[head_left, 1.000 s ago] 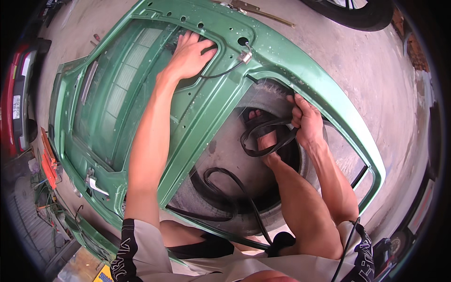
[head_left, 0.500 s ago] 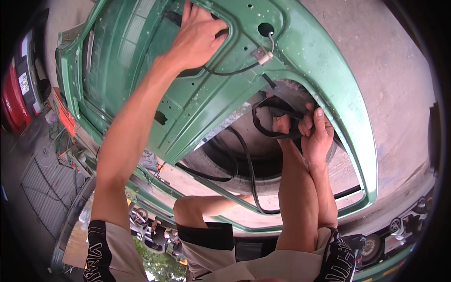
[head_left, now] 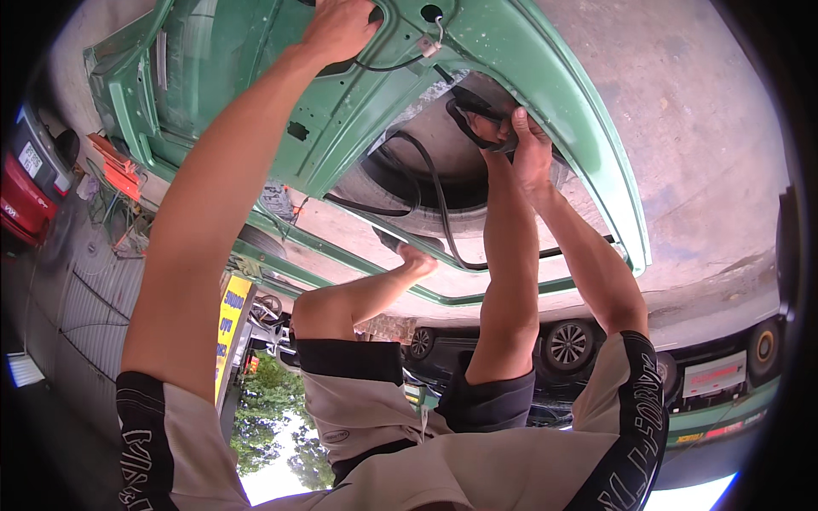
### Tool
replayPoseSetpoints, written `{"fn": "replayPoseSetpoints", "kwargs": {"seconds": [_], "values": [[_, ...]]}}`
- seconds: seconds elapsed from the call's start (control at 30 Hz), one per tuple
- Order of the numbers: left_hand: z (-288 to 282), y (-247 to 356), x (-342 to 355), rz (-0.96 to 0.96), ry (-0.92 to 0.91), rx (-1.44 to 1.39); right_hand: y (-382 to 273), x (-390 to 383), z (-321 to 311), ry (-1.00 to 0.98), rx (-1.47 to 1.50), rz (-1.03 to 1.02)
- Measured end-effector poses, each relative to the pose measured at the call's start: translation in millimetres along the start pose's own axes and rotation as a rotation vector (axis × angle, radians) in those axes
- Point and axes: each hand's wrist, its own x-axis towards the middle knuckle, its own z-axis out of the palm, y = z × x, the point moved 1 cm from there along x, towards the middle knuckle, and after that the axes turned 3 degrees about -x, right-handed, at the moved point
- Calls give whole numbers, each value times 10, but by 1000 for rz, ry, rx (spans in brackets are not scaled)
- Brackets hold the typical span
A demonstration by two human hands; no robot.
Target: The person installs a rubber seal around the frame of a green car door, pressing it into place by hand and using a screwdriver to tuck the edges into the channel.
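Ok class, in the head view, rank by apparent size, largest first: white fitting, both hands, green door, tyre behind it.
1. Green door
2. Tyre, partly hidden
3. Left hand and right hand: too alike to rank
4. White fitting

Looks like a vehicle repair workshop or yard, judging by the stripped green door panel at upper centre, set over a loose tyre on a scuffed concrete floor. Shows the trade further in the red car at the left edge, the spoked wheel right of centre, and the orange metal piece near tangled cables at left. Opens to daylight at lower left, with green foliage beside a yellow sign.
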Motion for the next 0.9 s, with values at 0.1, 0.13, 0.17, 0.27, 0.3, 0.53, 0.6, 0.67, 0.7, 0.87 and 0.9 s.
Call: {"fn": "replayPoseSetpoints", "kwargs": {"seconds": [0.1,0.13,0.17,0.27,0.3,0.53,0.6,0.67,0.7,0.87,0.9], "values": [[-30,28,6,-21,9,20,-107,-66,89,26,-30,-10],[-42,-13,-9,-45,3,53,-153,-73,190,72,-32,-13],[-67,-70,-56,-45,6,63,-173,-90,285,66,-23,-18],[-80,-9,87,-32,-41,136,33,-33,198,95,250,-12],[-75,62,147,-15,-34,127,174,27,121,134,348,34],[-191,-30,36,-73,-121,108,105,-39,286,253,324,9],[-207,-6,27,-52,-94,76,-5,-96,260,234,381,14],[-173,40,130,-13,-53,36,60,-76,57,228,458,3],[-151,28,118,-30,-45,35,52,-122,70,231,462,1],[-95,11,53,16,62,-36,-25,-245,153,323,392,-31],[-88,3,65,26,84,-49,-63,-242,185,348,401,-22]]}}
